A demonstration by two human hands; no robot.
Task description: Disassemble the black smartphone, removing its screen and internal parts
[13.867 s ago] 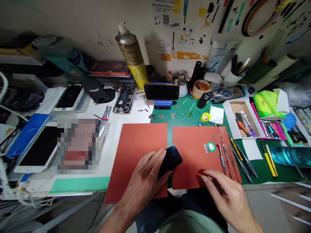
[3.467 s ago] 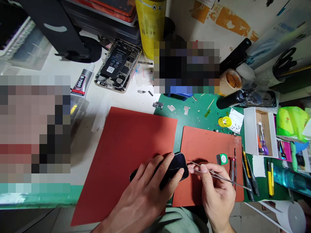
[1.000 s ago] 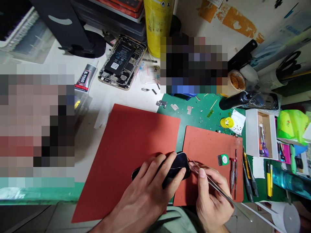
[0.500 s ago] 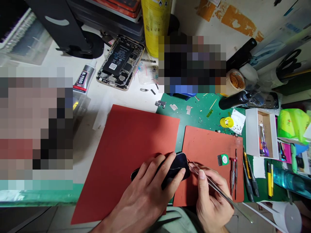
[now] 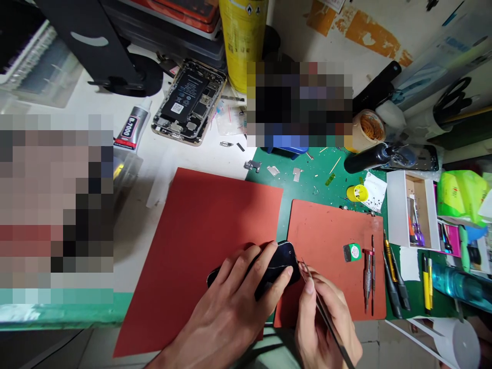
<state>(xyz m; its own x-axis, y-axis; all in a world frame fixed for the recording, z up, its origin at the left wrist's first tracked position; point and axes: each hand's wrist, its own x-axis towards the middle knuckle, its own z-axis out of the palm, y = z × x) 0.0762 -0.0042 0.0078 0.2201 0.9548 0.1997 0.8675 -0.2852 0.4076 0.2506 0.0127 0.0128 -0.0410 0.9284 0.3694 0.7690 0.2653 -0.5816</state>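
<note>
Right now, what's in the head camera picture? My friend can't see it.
A person's left hand holds a black phone across two red mats, while the right hand holds metal tweezers near one end of it. Behind lies an opened phone, beside a yellow can.

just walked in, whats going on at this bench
A person's left hand is holding a dark phone over the left red mat. The right hand holds tweezers, tips close to the phone's right end; whether they touch it is hard to tell. An opened phone with its battery showing lies farther back on the white surface.
</note>
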